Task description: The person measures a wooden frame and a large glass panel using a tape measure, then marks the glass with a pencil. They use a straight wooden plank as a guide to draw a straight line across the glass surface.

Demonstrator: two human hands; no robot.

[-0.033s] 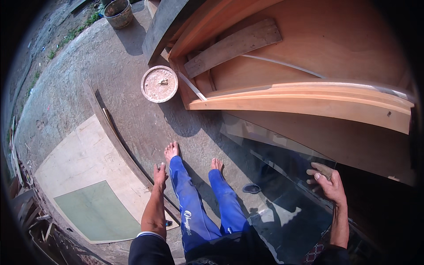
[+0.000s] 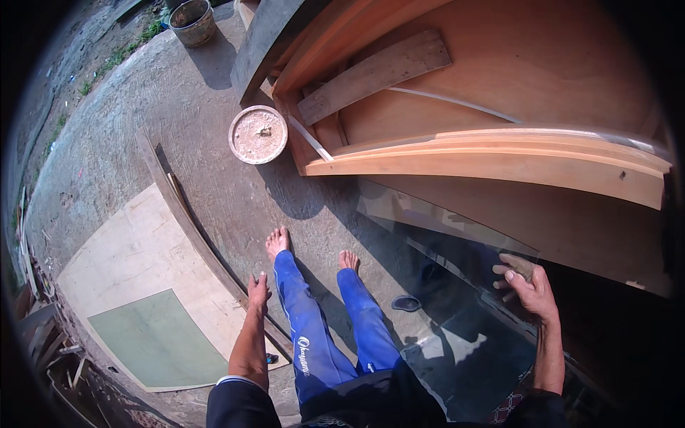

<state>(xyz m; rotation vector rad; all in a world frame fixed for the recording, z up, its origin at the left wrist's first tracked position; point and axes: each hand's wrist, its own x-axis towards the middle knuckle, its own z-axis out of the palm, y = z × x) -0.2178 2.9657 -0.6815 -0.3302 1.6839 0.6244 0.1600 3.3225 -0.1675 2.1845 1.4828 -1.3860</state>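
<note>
My left hand (image 2: 258, 291) hangs beside my left leg, near the long narrow board (image 2: 196, 225). It holds nothing; thumb and forefinger are apart. On the right, my right hand (image 2: 531, 287) is at the edge of a clear glass pane (image 2: 428, 214). Its thumb shows in front, and the darker fingers appear to show through the glass. The pane stands below the wooden cabinet frame (image 2: 485, 160) and carries reflections, so its lower outline is hard to make out.
A pale plywood sheet (image 2: 128, 250) with a greenish rectangular panel (image 2: 157, 342) lies at left. A round tub of pinkish paste (image 2: 258, 134) stands by the frame's corner. A bucket (image 2: 191, 23) is farther back. A dark oval object (image 2: 406, 304) lies near my right foot.
My right hand has risen very slightly, and its fingers look a little more spread. The left hand stays almost where it was.
</note>
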